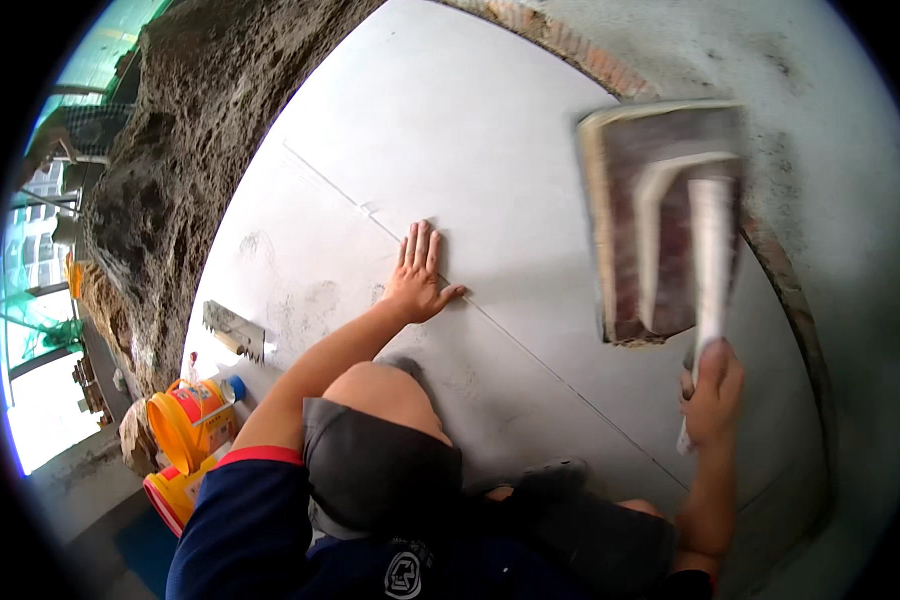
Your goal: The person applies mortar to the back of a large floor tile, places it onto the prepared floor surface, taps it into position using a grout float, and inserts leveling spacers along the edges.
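Observation:
My left hand [417,285] lies flat with its fingers stretched, pressed on the large pale floor tiles [490,150] across the thin joint [560,378] between them. A small clip or spacer [367,210] sits in that joint beyond my fingertips. On the right, my right hand [715,395] is wrapped round the pale handle of a flat, broad-headed tile beater [615,240]. Its big rectangular head is brownish with a lighter edge and is smeared by motion. Whether the head touches the tile, I cannot tell. My bent knees are close to the tiles.
A notched trowel [235,330] lies on the tile at the left. Beside it stand two yellow buckets [175,425], one above the other in view. Rough dark mortar [185,150] borders the tiles on the left; a brick strip [570,45] and grey wall [830,170] bound the right.

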Demonstrator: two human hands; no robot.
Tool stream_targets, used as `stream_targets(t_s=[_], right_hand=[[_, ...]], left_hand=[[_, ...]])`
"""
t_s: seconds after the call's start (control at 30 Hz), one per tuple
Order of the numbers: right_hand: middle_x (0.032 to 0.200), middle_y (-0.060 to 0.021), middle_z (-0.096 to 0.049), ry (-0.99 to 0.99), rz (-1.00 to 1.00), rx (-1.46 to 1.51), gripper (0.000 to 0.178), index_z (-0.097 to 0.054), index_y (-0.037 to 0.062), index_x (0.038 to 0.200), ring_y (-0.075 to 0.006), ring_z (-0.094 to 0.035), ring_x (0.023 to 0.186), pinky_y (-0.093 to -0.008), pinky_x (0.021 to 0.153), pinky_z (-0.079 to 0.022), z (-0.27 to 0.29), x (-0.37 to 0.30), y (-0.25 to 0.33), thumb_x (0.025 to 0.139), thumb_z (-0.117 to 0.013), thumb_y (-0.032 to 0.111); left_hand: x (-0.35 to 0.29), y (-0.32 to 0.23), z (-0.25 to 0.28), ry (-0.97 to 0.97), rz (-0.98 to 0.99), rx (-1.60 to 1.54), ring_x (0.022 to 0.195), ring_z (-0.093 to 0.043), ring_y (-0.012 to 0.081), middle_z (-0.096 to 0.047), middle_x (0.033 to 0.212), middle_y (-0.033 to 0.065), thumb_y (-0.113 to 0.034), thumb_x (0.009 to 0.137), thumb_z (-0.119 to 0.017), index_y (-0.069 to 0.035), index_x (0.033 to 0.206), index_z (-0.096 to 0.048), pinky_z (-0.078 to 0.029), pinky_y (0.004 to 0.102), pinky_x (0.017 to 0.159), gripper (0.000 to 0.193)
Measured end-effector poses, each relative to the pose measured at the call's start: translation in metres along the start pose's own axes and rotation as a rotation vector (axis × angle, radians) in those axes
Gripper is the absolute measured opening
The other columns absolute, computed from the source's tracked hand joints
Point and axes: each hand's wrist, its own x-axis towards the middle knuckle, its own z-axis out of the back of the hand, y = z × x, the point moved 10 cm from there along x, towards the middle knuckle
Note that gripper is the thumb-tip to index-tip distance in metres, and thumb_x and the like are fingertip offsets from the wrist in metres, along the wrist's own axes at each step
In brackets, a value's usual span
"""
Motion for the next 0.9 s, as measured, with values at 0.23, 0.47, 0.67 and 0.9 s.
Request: stream_targets(t_s=[0.23,0.47,0.67,0.9], right_hand=[[0.063,-0.0068,-0.054,-0.046,0.155,-0.543,0.049,-0.053,0.0028,0.076,-0.0104,-0.047,0.048,-0.0305,0.047,-0.04,-0.078,0.008,-0.136,0.098,-0.043,0.046],[0.053,0.0005,-0.043,0.142,-0.352,-0.337,0.059,-0.051,0.0054,0.076,-0.0094,-0.042,0.04,-0.0275,0.034,-0.034,-0.132,0.048,-0.087,0.093,-0.043,0.061],[0.057,-0.0008,-0.044,0.067,-0.294,-0.081,0.059,-0.051,0.0063,0.083,-0.007,-0.043,0.039,-0.0219,0.032,-0.033,-0.119,0.059,0.074,0.094,-0.038,0.062],[0.064,-0.0063,-0.05,-0.221,0.389,-0.124,0.043,-0.053,0.0032,0.089,-0.0158,-0.05,0.054,-0.0298,0.05,-0.042,-0.107,0.055,0.036,0.098,-0.042,0.044]], left_hand=[[0.003,-0.003,-0.003,-0.03,-0.04,-0.121,0.145,0.004,0.0361,0.001,0.156,0.0233,-0.067,0.088,-0.038,0.004,0.148,-0.008,-0.003,0.0454,0.118,0.098],[0.001,-0.001,-0.002,-0.105,-0.088,-0.214,0.145,0.001,0.0355,-0.003,0.155,0.0242,-0.067,0.089,-0.037,0.006,0.147,-0.009,-0.004,0.044,0.118,0.098],[-0.038,0.029,-0.01,-0.124,-0.079,-0.185,0.145,-0.008,0.033,-0.011,0.156,0.0197,-0.064,0.09,-0.037,0.004,0.147,-0.018,-0.009,0.0425,0.118,0.091],[-0.03,0.025,-0.001,-0.084,-0.081,-0.213,0.145,-0.009,0.0327,-0.01,0.156,0.0194,-0.063,0.09,-0.037,0.004,0.147,-0.018,-0.01,0.0426,0.117,0.09]])
